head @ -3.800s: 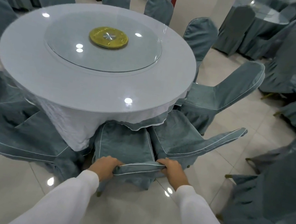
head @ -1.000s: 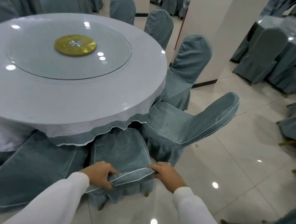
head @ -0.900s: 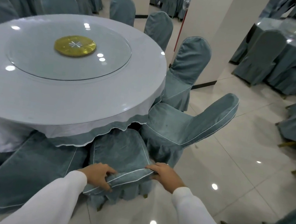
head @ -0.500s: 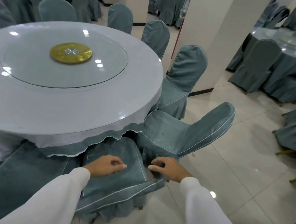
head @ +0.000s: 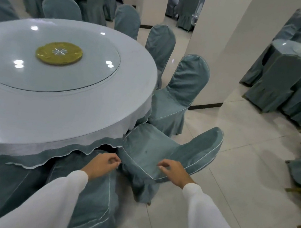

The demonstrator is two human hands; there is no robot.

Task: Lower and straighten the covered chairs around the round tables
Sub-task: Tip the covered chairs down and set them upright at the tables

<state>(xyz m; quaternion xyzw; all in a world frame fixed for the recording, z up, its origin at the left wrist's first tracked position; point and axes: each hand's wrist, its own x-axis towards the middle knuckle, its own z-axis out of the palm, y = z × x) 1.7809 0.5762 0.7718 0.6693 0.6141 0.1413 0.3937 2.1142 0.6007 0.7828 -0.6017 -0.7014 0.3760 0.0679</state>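
Covered chair [head: 151, 153], tipped with its seat under the round table [head: 54, 99] edge, awaits lowering: left hand [head: 101, 166] and right hand [head: 173, 172], loosely curled and empty, should grip its seat edge.

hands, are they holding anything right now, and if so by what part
Nothing is held. The left hand and right hand hover with loosely curled fingers over the tilted chair, gripping no fabric.

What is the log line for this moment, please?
left hand: free, loosely curled | right hand: free, over tilted chair | table: chair leaning against edge
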